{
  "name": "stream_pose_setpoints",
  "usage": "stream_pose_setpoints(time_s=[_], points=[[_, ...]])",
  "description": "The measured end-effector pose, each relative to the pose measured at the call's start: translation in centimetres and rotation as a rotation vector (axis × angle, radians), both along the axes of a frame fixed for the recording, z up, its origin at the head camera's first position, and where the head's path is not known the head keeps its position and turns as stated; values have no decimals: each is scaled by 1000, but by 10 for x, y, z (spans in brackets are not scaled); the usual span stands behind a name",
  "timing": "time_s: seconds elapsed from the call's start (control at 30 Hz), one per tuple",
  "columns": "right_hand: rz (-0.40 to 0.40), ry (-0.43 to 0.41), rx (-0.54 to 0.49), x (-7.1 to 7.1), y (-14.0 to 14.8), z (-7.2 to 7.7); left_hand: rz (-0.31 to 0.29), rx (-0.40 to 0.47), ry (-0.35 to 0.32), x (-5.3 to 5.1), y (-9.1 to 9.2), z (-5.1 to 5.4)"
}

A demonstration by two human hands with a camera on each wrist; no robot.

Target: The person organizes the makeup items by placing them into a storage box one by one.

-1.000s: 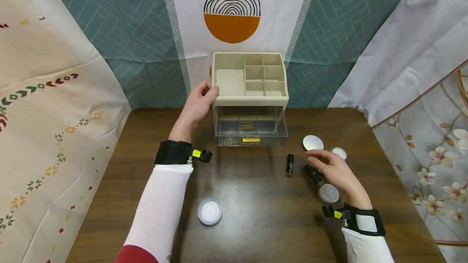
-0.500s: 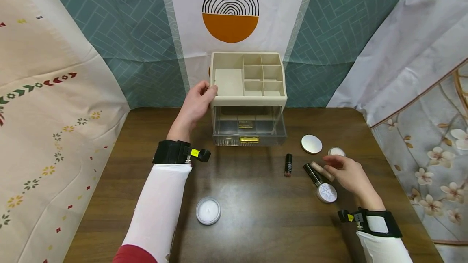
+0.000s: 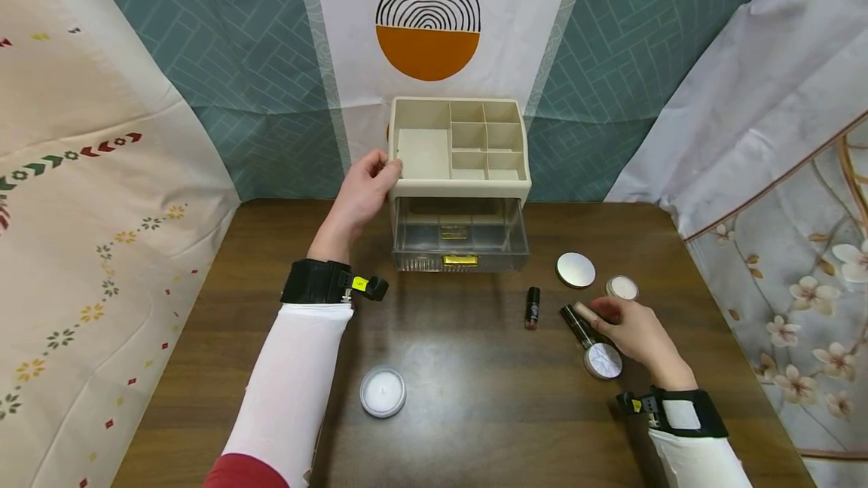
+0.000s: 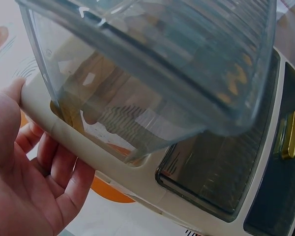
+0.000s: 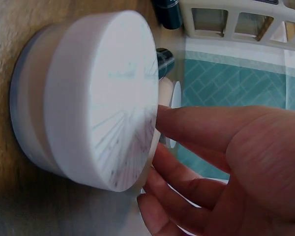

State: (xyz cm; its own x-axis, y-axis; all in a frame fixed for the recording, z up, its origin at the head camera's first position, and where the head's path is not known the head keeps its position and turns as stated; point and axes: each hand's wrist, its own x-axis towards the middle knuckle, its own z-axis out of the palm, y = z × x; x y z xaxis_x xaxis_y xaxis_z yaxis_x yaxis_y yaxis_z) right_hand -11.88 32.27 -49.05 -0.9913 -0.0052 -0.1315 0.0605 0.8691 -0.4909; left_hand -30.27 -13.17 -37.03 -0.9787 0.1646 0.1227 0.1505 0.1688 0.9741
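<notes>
My left hand (image 3: 359,198) grips the left side of a cream cosmetics organizer (image 3: 461,188), thumb over its upper edge. In the left wrist view the curled fingers (image 4: 54,164) show along the organizer's side. A clear drawer (image 3: 420,262) with a gold handle is pulled out at the front. On the right, my right hand (image 3: 640,333) pinches a slim beige tube (image 3: 583,311), partly hidden by the fingers. Beside it lie a black tube (image 3: 575,324) and a round jar (image 3: 603,361) with a patterned white lid, large in the right wrist view.
A short dark lipstick-like tube (image 3: 532,308) lies left of the black tube. Behind are a white disc (image 3: 576,270) and a small round jar (image 3: 622,288). A white candle-like round container (image 3: 383,391) sits at the front left. Patterned cloth (image 3: 271,81) hangs behind the wooden table (image 3: 475,413).
My right hand moved right, off the small tubes, then came back leftward and down to take hold of the beige tube. The left hand has kept its grip on the organizer.
</notes>
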Motion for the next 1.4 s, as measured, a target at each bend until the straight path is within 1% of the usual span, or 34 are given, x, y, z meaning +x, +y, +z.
stream_pose_setpoints(time_s=[0.27,0.43,0.73,0.87,1.1,1.27,1.4], points=[[-4,-42,-6,-3,1,-3,-4,-5,6,0,-1,0],[0,-51,-3,-4,2,-5,-5,6,13,-1,0,-1],[5,-70,3,-6,6,-9,-3,18,5,-1,0,-2],[11,-66,-3,-5,6,-9,-1,15,0,-1,0,-2],[38,-30,15,-5,7,-7,-8,15,1,-2,0,-3],[35,3,17,-4,5,-5,-5,11,4,-2,0,-3],[26,9,8,-4,3,0,-4,12,11,-2,1,-2]])
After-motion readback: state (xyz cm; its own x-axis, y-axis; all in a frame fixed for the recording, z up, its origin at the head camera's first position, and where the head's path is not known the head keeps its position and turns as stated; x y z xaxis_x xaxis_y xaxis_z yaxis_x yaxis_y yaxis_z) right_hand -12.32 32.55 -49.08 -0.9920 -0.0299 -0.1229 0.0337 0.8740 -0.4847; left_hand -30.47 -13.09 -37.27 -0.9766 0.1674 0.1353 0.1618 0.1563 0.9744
